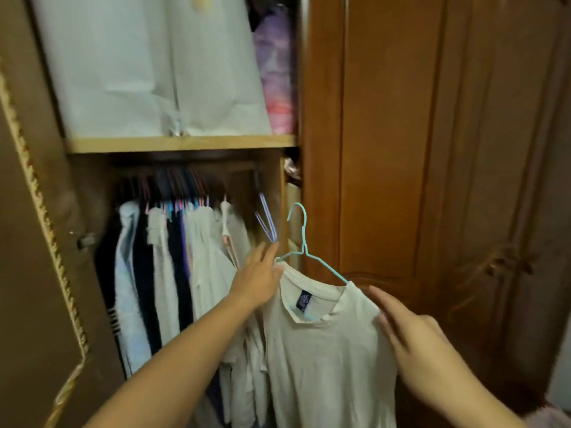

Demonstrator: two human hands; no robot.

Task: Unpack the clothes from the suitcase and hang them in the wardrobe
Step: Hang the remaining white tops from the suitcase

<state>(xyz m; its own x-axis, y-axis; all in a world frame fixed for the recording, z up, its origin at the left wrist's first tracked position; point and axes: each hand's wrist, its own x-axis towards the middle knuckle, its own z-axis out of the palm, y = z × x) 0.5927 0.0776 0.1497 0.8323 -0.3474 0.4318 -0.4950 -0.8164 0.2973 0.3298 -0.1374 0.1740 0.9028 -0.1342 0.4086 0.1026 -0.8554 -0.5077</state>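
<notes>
A cream T-shirt [324,350] sits on a light blue wire hanger [304,251] in front of the open wardrobe, its collar with a dark label turned towards the camera and its body hanging limp below. The hanger's hook stands free in the air, just right of the compartment's edge and below the level of the rail [185,168], so the garment is judged not yet hung. The left hand [259,278] reaches forward with fingers straight, touching the left end of the hanger at the shirt's shoulder; whether it pinches anything underneath cannot be told. The right hand [414,335] lies on the shirt's right shoulder with fingers extended, and how far it grips the cloth there is hidden. The shirt looks light and soft, likely to slide off the thin wire if tipped, so the firmer hold would be the stiff hanger at its neck just under the hook, with the cloth only steadied. To the left, a tight row of hung clothes [173,273] fills most of the rail, and an empty purple hanger [265,220] dangles in the gap at its right end. Above the shelf [179,143] stand pale storage bags [148,63].
</notes>
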